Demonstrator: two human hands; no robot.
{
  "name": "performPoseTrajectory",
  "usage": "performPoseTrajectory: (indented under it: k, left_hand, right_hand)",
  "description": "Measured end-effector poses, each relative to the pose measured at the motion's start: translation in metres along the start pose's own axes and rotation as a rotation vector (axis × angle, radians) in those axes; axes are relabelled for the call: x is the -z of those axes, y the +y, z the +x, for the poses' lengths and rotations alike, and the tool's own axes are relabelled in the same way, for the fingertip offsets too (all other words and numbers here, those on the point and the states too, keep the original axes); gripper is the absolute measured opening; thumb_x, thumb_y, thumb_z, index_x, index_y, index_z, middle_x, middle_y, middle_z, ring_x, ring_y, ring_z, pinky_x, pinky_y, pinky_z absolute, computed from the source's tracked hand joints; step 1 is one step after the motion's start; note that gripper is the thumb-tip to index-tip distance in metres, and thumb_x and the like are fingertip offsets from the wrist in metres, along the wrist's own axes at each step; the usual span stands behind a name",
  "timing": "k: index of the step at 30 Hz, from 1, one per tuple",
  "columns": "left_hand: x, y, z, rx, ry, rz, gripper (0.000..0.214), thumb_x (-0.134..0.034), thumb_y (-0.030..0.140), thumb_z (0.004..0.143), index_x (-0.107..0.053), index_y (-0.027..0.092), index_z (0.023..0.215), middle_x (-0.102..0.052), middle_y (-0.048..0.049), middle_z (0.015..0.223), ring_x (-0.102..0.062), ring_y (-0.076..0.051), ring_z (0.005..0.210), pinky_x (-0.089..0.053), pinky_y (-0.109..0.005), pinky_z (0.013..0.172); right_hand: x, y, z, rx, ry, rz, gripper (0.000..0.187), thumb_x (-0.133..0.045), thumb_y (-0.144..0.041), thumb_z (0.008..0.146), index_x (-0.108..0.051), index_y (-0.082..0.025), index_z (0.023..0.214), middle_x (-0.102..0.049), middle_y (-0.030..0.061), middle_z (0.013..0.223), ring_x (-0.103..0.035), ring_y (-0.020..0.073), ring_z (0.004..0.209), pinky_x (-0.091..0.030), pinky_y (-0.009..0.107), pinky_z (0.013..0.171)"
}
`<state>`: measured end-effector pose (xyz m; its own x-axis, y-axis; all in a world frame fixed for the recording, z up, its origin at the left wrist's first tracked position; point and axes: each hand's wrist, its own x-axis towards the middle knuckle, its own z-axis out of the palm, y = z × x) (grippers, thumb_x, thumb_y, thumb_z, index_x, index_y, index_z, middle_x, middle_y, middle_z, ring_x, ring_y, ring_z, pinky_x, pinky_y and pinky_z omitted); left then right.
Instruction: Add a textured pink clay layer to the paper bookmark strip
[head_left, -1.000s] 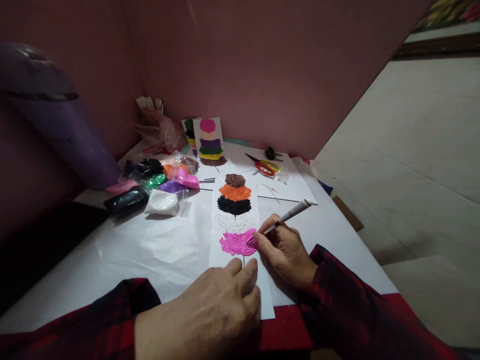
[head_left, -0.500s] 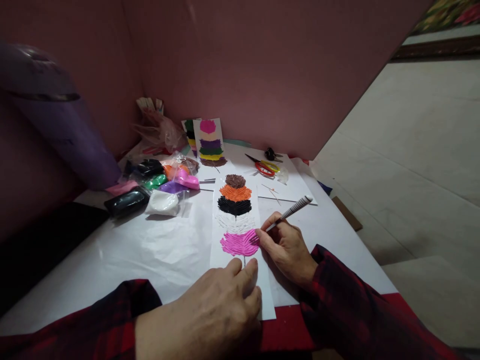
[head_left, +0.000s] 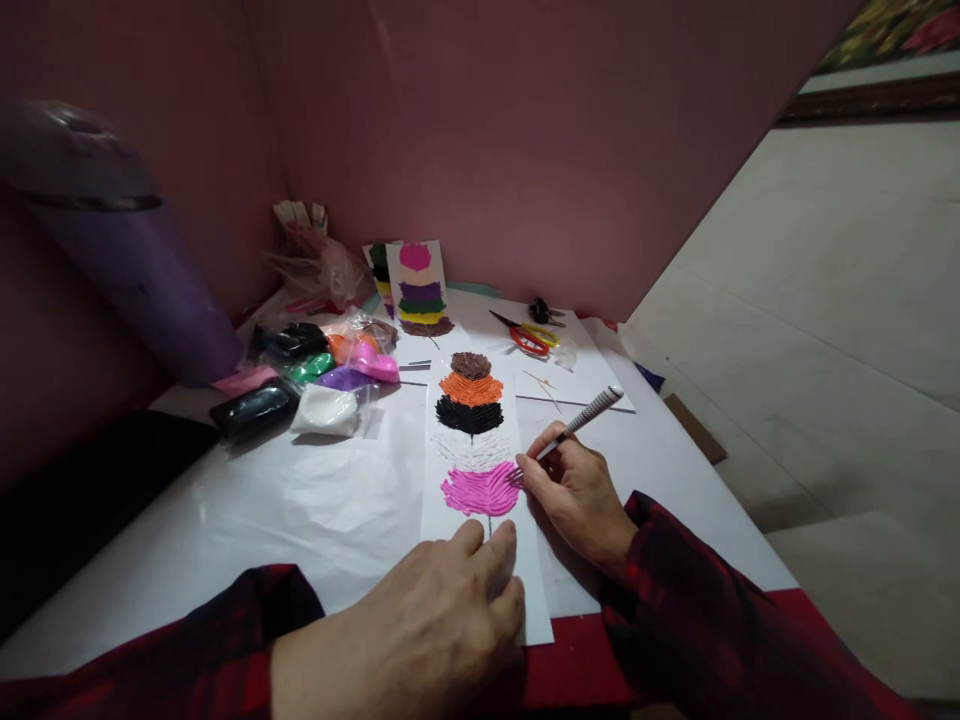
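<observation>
A white paper strip (head_left: 525, 590) lies in front of me, carrying stacked clay patches: brown, orange, black, white and a pink patch (head_left: 480, 490). My left hand (head_left: 427, 625) rests flat on the strip's near end, fingers together and stretched out. My right hand (head_left: 574, 495) pinches a thin tool with a striped handle (head_left: 589, 413); its tip touches the right edge of the pink patch.
Bagged clay lumps in several colours (head_left: 315, 370) lie at the left. Finished clay cards (head_left: 420, 290) lean on the pink wall. Red and yellow scissors (head_left: 529, 335) lie behind the strip. A purple cylinder (head_left: 127, 270) and a black object (head_left: 82, 490) are at the far left.
The tool tip has crept slightly right and up along the pink patch's right edge. My left hand has stayed on the strip.
</observation>
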<state>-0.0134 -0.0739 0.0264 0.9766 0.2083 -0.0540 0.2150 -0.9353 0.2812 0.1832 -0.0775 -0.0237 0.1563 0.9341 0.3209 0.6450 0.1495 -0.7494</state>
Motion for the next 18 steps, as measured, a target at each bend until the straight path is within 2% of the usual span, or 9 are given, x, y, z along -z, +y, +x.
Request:
performPoseTrajectory:
  k: [4,10,18]
  left_hand:
    - [0.0034,0.0021,0.001,0.025,-0.049,0.029,0.019,-0.042,0.007,0.089,-0.058,0.013,0.096,-0.059,-0.0159,0.11,-0.057,-0.024,0.088,-0.055,-0.037,0.072]
    - [-0.0011,-0.0005,-0.0002,-0.013,0.067,0.02,0.016,-0.043,0.008,0.089,-0.057,0.014,0.096,-0.059,-0.0137,0.109,-0.056,-0.022,0.091,-0.053,-0.035,0.079]
    - [-0.0049,-0.0014,0.0002,-0.017,0.103,0.016,0.021,-0.039,0.005,0.09,-0.057,0.015,0.096,-0.059,-0.0126,0.109,-0.056,-0.021,0.094,-0.052,-0.036,0.084]
  right_hand:
    - [0.0003,-0.0009,0.0006,0.005,0.016,-0.001,0.013,-0.054,-0.023,0.086,-0.048,-0.02,0.075,-0.048,-0.0074,0.05,-0.043,0.0087,0.041,-0.034,0.021,0.042]
    - [0.0006,-0.0015,0.0026,0.034,0.061,-0.036,0.014,-0.054,-0.021,0.085,-0.048,-0.02,0.072,-0.046,-0.0076,0.05,-0.043,0.0083,0.042,-0.035,0.021,0.044]
    - [0.0006,0.0003,0.0028,0.036,0.093,-0.073,0.013,-0.054,-0.02,0.084,-0.049,-0.02,0.073,-0.047,-0.0071,0.051,-0.043,0.0085,0.043,-0.036,0.021,0.044]
